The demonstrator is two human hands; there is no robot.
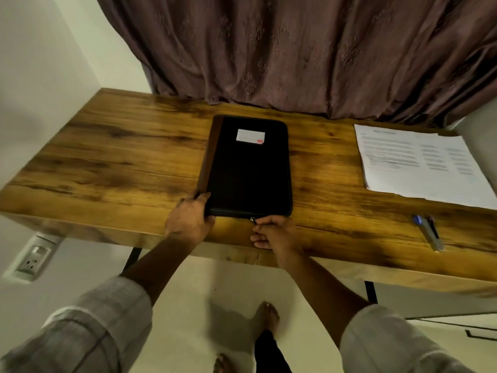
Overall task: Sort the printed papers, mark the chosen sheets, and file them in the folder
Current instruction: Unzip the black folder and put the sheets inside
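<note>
One black, rectangular zip-around folder [250, 168] with a brown strip down its left side is lying flat and closed near the middle of the wooden counter [121, 157], its near edge sitting close to the counter's near edge. One small white label [250, 136] with a red corner is showing on the far part of its cover. The left hand [188, 219] is holding the folder's near left corner, its grip curled around that corner with the thumb lying on top of the cover. The right hand [274, 232] is reaching to the middle of the folder's near edge, its grip pressed together and pinching the one small metal zipper pull [252, 219] there. One loose stack of white printed papers [419, 162] is lying at the far right of the counter, well apart from the folder; offset edges are showing more than one sheet, but the blur is making them impossible to count. Two pens are lying side by side near the right near edge: a silver pen with a blue cap [427, 232] and a darker pen [433, 227] just beside it. One brownish-purple patterned curtain [295, 49] is hanging behind the counter's far edge. One white wall socket [33, 258] is showing below the counter on the left. Two bare feet [267, 316] are standing on the pale floor, and both forearms are coming out of rolled grey sleeves [107, 319].
</note>
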